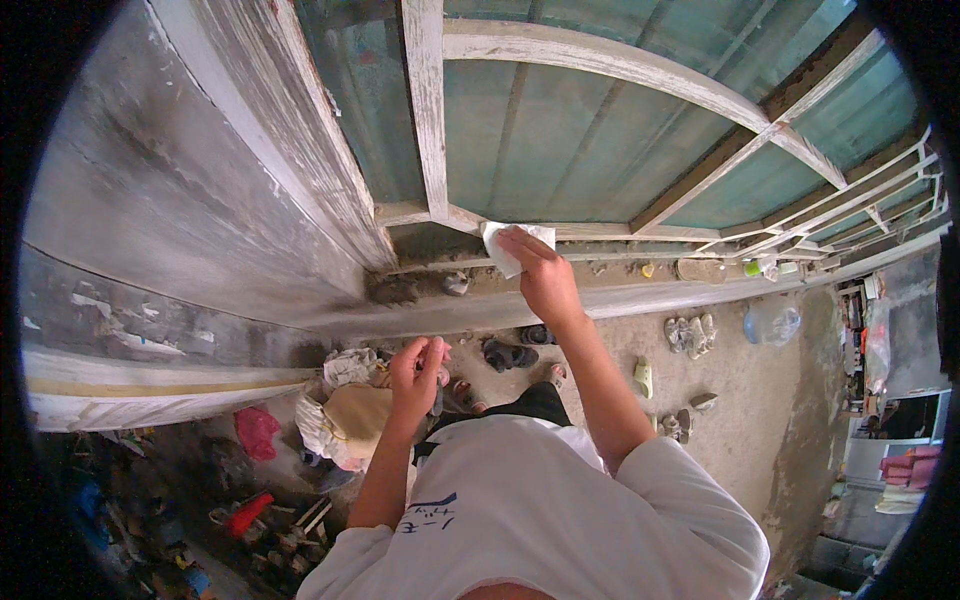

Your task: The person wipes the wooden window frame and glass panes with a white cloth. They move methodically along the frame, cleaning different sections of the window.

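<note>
My right hand [541,271] presses a white cloth or paper wipe [504,251] against the lower rail of a window frame with peeling white paint [589,231]. Its fingers lie over the wipe. Greenish glass panes [555,142] rise above that rail. Lower and to the left, my left hand [418,369] hangs in the air with its fingers bent close together; whether it holds anything cannot be told. Below the frame runs a dusty window sill [615,276], with a small whitish crumpled thing [455,283] on it near the wall corner.
Pairs of shoes [691,334], a pale green slipper [643,376] and a clear plastic water jug [772,324] are on the concrete floor. Left of me stands a cloth-covered pile [360,416], with a pink bag [256,433] and mixed clutter beyond. White metal bars [862,206] project at the right.
</note>
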A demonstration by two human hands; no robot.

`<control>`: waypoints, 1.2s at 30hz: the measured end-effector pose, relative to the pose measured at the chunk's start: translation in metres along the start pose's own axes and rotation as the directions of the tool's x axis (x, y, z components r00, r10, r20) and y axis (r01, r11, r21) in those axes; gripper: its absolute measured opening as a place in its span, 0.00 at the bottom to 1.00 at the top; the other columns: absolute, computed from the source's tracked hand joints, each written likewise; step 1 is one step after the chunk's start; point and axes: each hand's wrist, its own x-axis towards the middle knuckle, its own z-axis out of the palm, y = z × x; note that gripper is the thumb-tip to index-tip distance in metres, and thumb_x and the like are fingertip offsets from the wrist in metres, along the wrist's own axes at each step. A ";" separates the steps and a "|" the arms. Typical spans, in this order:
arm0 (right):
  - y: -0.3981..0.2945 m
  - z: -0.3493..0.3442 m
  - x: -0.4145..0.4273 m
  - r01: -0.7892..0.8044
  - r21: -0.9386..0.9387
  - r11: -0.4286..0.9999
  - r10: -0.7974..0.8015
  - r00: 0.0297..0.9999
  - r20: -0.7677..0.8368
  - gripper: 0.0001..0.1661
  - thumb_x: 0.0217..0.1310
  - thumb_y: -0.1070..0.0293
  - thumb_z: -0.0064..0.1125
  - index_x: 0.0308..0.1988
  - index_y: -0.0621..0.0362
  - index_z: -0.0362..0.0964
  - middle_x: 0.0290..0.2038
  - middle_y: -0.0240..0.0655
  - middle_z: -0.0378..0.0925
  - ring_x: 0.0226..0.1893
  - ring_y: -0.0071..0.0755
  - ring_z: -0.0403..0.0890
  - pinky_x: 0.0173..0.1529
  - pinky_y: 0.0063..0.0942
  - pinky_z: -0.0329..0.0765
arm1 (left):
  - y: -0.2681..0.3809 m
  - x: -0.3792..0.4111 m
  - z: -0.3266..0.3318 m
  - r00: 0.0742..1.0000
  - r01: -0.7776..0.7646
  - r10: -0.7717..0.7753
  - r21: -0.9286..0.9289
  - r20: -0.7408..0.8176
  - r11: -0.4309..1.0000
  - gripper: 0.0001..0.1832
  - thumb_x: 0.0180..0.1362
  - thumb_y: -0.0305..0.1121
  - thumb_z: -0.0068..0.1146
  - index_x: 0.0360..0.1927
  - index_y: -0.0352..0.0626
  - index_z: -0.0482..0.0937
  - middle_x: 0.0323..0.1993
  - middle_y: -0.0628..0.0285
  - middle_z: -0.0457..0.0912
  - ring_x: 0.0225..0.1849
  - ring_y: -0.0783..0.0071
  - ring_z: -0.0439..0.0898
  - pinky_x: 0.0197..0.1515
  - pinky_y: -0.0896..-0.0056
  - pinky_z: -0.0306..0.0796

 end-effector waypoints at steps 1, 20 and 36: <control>-0.002 0.001 0.001 0.012 0.039 0.999 -0.011 1.000 -0.023 0.38 0.46 0.90 0.49 0.58 0.54 0.80 0.60 0.42 0.81 0.62 0.50 0.80 0.63 0.43 0.81 | 0.000 0.000 0.001 1.000 0.003 -0.003 0.001 0.002 1.000 0.15 0.75 0.36 0.56 0.38 0.33 0.82 0.26 0.66 0.81 0.20 0.86 0.74 0.24 0.79 0.66; -0.012 0.015 0.017 -0.031 0.113 0.993 0.037 0.998 -0.048 0.41 0.43 0.91 0.48 0.57 0.53 0.81 0.60 0.42 0.81 0.60 0.51 0.81 0.62 0.42 0.81 | -0.011 -0.006 0.001 0.999 0.045 -0.046 0.017 0.017 0.999 0.16 0.74 0.39 0.57 0.36 0.36 0.84 0.26 0.69 0.82 0.22 0.88 0.69 0.25 0.81 0.63; 0.032 -0.010 -0.005 -0.025 -0.070 0.997 0.022 0.999 -0.049 0.37 0.44 0.90 0.49 0.55 0.58 0.80 0.59 0.44 0.81 0.63 0.52 0.79 0.70 0.46 0.74 | -0.017 0.002 0.004 0.997 0.046 -0.047 0.015 0.063 0.999 0.16 0.74 0.40 0.57 0.36 0.37 0.83 0.26 0.70 0.82 0.21 0.89 0.68 0.25 0.80 0.61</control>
